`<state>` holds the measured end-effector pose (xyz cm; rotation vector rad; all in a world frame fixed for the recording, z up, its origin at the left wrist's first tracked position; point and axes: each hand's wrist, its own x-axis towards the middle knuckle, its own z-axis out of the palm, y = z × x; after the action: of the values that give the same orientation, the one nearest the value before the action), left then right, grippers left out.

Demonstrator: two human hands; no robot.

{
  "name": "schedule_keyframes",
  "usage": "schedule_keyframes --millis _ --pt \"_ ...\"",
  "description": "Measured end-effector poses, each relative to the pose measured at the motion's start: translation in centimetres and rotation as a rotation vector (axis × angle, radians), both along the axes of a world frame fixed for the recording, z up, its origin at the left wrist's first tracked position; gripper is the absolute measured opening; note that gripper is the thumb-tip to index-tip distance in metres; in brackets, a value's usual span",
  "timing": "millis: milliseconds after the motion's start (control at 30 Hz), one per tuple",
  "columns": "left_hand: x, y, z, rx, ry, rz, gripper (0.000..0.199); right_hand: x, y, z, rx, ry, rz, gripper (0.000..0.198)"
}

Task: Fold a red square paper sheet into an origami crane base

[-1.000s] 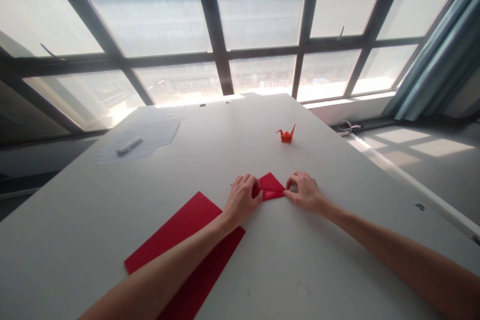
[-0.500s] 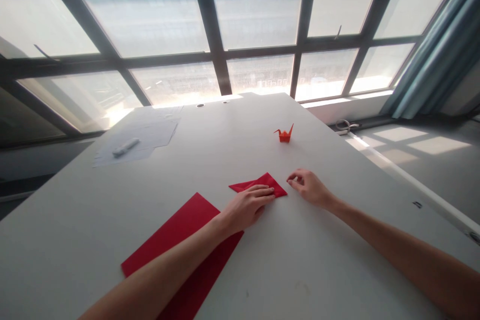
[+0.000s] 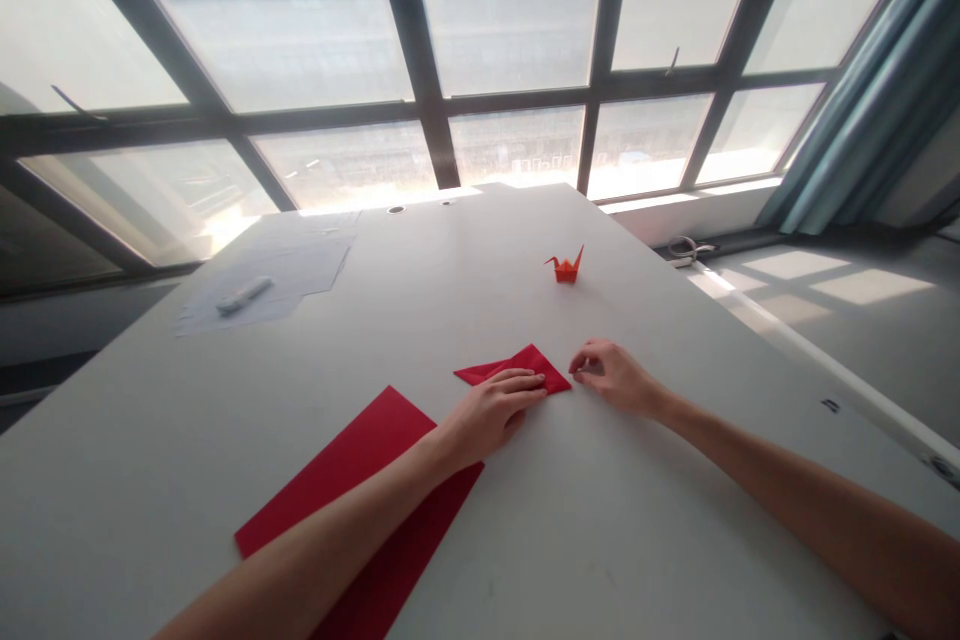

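Note:
Flat on the white table lies a folded red origami paper, pointed at its left end and at its right corner. My left hand rests on top of it with fingers stretched out, covering its middle and lower edge. Just right of the paper's right corner is my right hand, its fingers curled in toward the thumb and nothing visible between them. My left forearm crosses over a larger red sheet, hiding part of it.
Beyond my hands stands a small orange-red paper crane. At the far left lie white papers with a whitish cylinder-like object on them. The table reaches to the windows; a blue curtain hangs at right.
My right hand has moved slightly down and closer to the folded paper's right corner. My left hand stays on the paper; the whole view has shifted a little.

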<state>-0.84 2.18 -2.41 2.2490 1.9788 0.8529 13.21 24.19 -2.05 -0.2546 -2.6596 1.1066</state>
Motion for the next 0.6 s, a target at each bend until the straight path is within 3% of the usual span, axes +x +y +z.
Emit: schedule_keyframes --millis 167,400,600 --pt "0.06 -0.07 0.13 -0.016 -0.001 0.005 0.043 0.4 -0.22 0.26 0.053 -0.006 0.067 0.005" --pt "-0.01 0.06 0.05 -0.005 -0.025 -0.013 0.045 0.62 -0.71 0.59 0.2 0.049 0.117 0.013" --pt "0.03 -0.03 0.1 -0.013 -0.04 0.006 0.048 0.73 -0.44 0.68 0.182 0.069 0.087 0.015"
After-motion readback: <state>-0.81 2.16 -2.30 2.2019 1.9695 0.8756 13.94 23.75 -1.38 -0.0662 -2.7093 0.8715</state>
